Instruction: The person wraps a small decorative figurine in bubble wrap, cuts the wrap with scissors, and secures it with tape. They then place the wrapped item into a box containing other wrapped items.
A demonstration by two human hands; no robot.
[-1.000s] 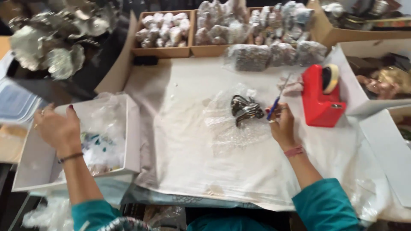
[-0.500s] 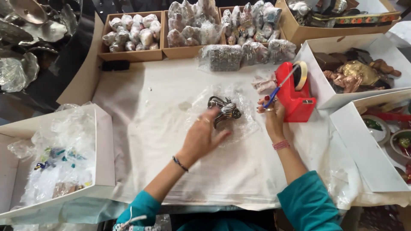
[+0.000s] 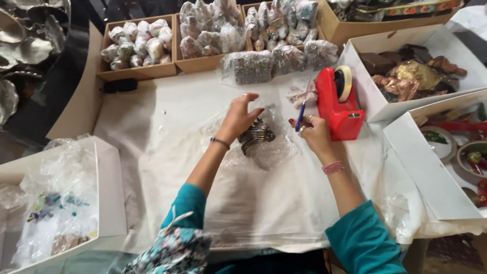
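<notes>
Figurine [image 3: 256, 135] on bubble wrap [image 3: 274, 152]: left hand [image 3: 238, 117] open above; right hand [image 3: 312, 134] grips pen [image 3: 300, 116].

A white sheet [image 3: 167, 167] covered the tabletop [image 3: 76, 109]. Three brown trays [image 3: 137, 72] stood along its far edge, filled with wrapped bundles [image 3: 137, 43]. A wrapped block [image 3: 248, 67] lay just before them. A red tape dispenser [image 3: 337, 104] stood right of centre. White boxes [image 3: 431, 167] at the right held brown figures [image 3: 411, 76] and coloured pieces. A white box [image 3: 109, 193] at the left held clear plastic [image 3: 56, 203]. Silver leaf shapes [image 3: 25, 45] lay at the far left.
</notes>
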